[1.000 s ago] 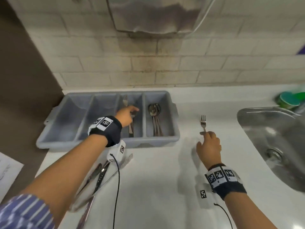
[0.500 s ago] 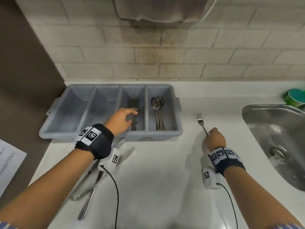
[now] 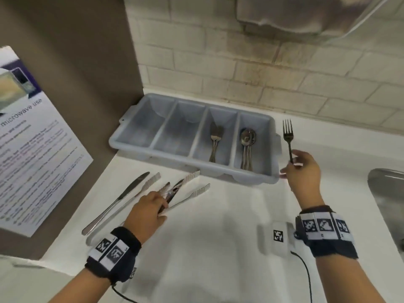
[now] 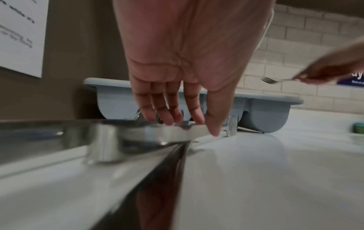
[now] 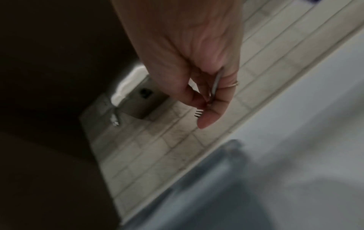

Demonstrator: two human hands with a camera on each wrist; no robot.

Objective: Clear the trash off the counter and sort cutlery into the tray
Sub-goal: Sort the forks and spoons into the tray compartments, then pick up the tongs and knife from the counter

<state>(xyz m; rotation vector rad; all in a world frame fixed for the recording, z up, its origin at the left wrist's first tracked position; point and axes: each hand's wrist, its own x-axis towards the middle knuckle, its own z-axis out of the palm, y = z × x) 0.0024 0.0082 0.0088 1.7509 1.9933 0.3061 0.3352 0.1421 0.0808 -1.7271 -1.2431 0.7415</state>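
A grey four-compartment cutlery tray (image 3: 140, 136) stands against the tiled wall, with forks (image 3: 215, 138) in its third slot and spoons (image 3: 247, 145) in its fourth. My right hand (image 3: 293, 161) pinches a fork (image 3: 288, 136) by the handle, tines up, just right of the tray; the wrist view shows the pinch (image 5: 206, 105). My left hand (image 3: 164, 204) reaches down onto a pile of metal tongs (image 3: 190, 193) lying in front of the tray. Its fingertips (image 4: 171, 119) are fairly straight and touch the metal. A table knife (image 3: 118, 202) lies left of the tongs.
A steel sink (image 3: 387, 204) is set into the counter at the right. A brown side panel with a paper notice (image 3: 32, 149) closes the left side. A towel dispenser (image 3: 306, 14) hangs above the tray. A small green object (image 4: 358, 127) sits far right.
My left hand left the tray's fork slot and came down onto the tongs on the counter. My right hand lifted the fork off the counter and carried it toward the tray.
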